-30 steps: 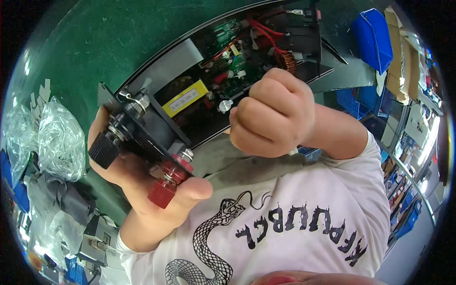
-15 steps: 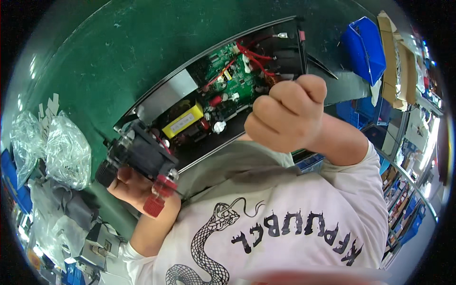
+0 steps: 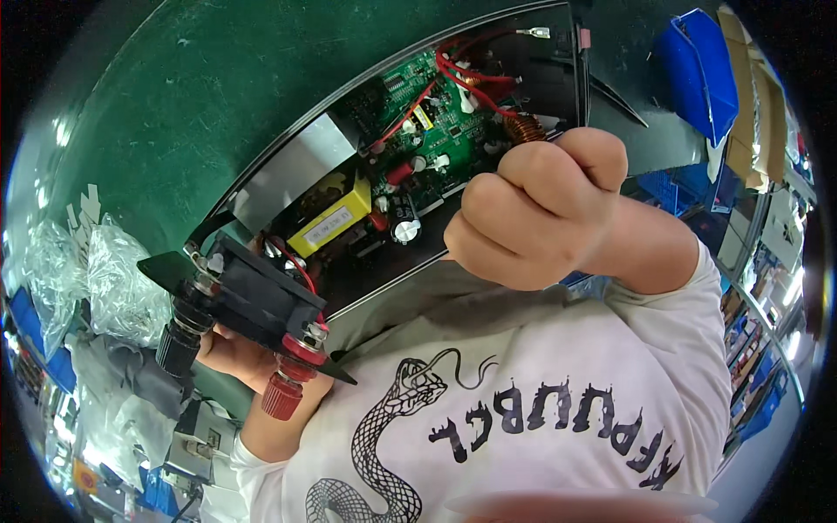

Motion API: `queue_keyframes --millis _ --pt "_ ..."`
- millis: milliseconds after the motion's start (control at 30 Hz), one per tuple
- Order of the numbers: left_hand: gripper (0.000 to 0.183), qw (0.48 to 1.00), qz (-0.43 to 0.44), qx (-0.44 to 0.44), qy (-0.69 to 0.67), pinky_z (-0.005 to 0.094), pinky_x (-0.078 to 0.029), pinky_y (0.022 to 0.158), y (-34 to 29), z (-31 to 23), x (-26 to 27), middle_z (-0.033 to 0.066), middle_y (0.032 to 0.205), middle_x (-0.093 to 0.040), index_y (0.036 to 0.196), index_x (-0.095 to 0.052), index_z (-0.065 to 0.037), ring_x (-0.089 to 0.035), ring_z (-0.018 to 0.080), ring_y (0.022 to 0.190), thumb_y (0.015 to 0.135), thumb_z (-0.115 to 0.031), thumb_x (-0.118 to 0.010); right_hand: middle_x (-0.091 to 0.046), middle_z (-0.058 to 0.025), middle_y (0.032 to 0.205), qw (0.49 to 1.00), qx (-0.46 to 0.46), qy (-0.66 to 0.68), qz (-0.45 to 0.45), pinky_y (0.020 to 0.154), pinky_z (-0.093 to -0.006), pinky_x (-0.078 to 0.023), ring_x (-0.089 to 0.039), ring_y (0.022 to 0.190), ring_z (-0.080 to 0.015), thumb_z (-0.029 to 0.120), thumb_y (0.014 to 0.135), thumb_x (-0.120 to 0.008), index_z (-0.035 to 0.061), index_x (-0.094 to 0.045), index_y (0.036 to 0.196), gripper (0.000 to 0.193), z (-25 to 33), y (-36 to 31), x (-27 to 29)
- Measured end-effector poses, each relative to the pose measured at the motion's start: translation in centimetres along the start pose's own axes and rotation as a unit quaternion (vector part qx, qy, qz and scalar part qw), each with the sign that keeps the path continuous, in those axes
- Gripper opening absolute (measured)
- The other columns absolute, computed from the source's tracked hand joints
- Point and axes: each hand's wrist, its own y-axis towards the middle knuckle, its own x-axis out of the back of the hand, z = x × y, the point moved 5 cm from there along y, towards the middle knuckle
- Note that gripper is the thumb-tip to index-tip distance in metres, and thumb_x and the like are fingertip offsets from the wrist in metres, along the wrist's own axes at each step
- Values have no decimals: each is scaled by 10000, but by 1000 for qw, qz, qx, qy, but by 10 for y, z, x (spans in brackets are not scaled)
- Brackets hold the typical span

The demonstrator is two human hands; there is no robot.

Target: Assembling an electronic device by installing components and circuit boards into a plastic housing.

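Note:
A long black metal case (image 3: 375, 290) lies with its inside exposed. It holds a green circuit board (image 3: 453, 131), a yellow transformer (image 3: 334, 218), red wires and a copper-wound coil (image 3: 525, 129). At its left end an end panel (image 3: 157, 271) carries a black block (image 3: 266, 292), a black binding post (image 3: 184, 337) and a red one (image 3: 286, 389). My left hand (image 3: 240, 359) grips this panel from below, its fingers partly hidden behind it. Over the case's near right edge, beside the coil, my right hand (image 3: 540, 209) is closed in a fist; whatever it holds is hidden.
The case is on a green work surface (image 3: 218, 78). Clear plastic bags (image 3: 131, 283) lie at the left. A blue bin (image 3: 697, 74) and cardboard (image 3: 754, 96) stand at the far right. A loose red wire ends in a metal spade terminal (image 3: 535, 33).
The end panel has tilted, with its binding posts now swung lower and plainer to see. My right fist has shifted slightly, showing more of the coil. The whole view has moved a little.

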Motion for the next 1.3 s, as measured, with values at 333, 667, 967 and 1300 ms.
queue_keyframes --millis 333,667,967,1300 --pt "650 1000 14 0 -21 534 -489 1041 -1 4 -8 187 1486 -371 1482 -245 -94 -499 387 1300 886 -102 -505 -469 72 700 999 7 -14 -36 716 -374 -262 -462 701 -157 275 510 -605 214 -501 697 223 3 -1 -3" --pt "630 999 18 2 -46 530 -472 1058 1 12 -9 186 1499 -364 1492 -244 -91 -486 386 1311 916 -163 -488 -472 72 711 999 13 -23 -38 726 -375 -261 -460 704 -158 288 511 -598 221 -515 715 231 2 -3 -5" --pt "618 997 20 0 -71 526 -457 1073 3 19 -8 186 1511 -357 1501 -242 -88 -474 385 1321 942 -218 -472 -522 102 802 1000 -10 -8 -23 657 -339 -275 -480 753 -128 273 554 -641 210 -567 723 195 3 -2 -3" --pt "612 995 21 -10 -100 522 -440 1090 1 19 -7 186 1524 -350 1511 -240 -84 -462 385 1333 972 -279 -454 -500 86 762 999 -23 -14 -17 697 -351 -272 -479 726 -139 274 523 -608 217 -548 709 203 3 0 -5"
